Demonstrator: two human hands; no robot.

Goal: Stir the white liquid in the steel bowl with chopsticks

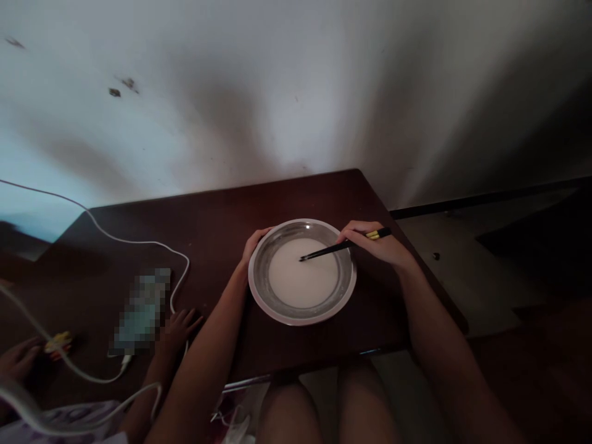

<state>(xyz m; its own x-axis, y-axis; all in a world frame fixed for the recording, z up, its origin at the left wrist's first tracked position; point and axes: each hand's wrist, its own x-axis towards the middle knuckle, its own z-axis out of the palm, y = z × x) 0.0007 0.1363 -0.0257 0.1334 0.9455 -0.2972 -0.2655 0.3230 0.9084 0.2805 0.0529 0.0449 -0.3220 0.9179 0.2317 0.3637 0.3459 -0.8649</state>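
A metal bowl (348, 279) sits on the dark wooden table (208, 234) and holds a white liquid batter (303, 280). My left hand (253, 243) grips the bowl's far left rim, fingers curled over the edge. My right hand (377, 242) is closed on a pair of black chopsticks (333, 249) with yellow tops. Their tips dip into the batter near the bowl's middle.
A white cable (139, 242) runs across the left of the table to a blurred phone (141, 311). Another person's hands (178, 327) rest at the lower left, one by the phone, one (18, 357) beside a small yellow item. A pale wall stands behind; the table's edge lies to the right.
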